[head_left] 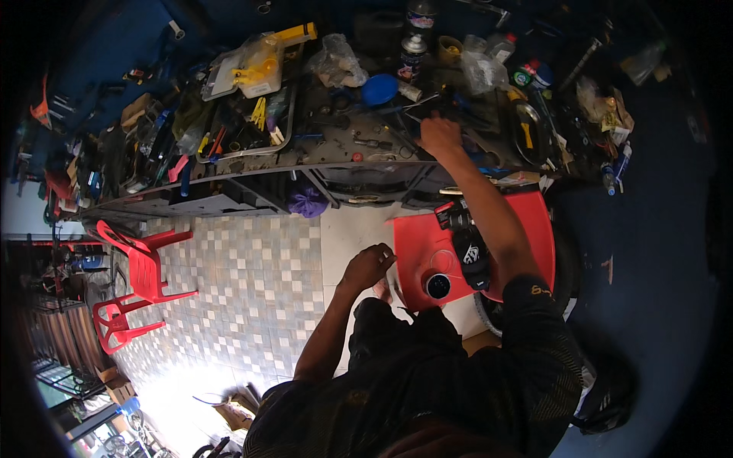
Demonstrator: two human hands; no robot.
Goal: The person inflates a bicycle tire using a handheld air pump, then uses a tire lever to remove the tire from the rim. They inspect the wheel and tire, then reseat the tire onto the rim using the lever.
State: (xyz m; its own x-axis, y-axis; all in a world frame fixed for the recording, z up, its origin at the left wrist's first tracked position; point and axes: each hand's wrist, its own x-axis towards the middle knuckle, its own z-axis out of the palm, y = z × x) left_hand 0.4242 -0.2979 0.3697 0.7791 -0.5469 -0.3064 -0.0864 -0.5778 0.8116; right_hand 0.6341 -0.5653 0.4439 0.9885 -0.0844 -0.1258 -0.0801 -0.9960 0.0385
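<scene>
My right hand (pixel 441 137) reaches over the cluttered workbench (pixel 328 153), among dark hand tools near its front edge. Its fingers are partly lost against the dark tools, so whether they hold one is unclear. Lower down, my left hand (pixel 369 267) hovers by the left edge of a red plastic seat (pixel 416 256). Those fingers are curled closed, and anything inside them is hidden. On the seat stand a round dark container (pixel 437 286) with a pale rim and a black item with a white emblem (pixel 471 258), perhaps a glove or pouch.
A spray can (pixel 413 57), a blue round lid (pixel 379 90) and a clear plastic bag (pixel 336 62) crowd the bench's back. A metal tray (pixel 248 151) lies left. Below hangs a purple bag (pixel 308 201). Red chairs (pixel 141 267) stand on the tiled floor; a tyre (pixel 566 259) is right.
</scene>
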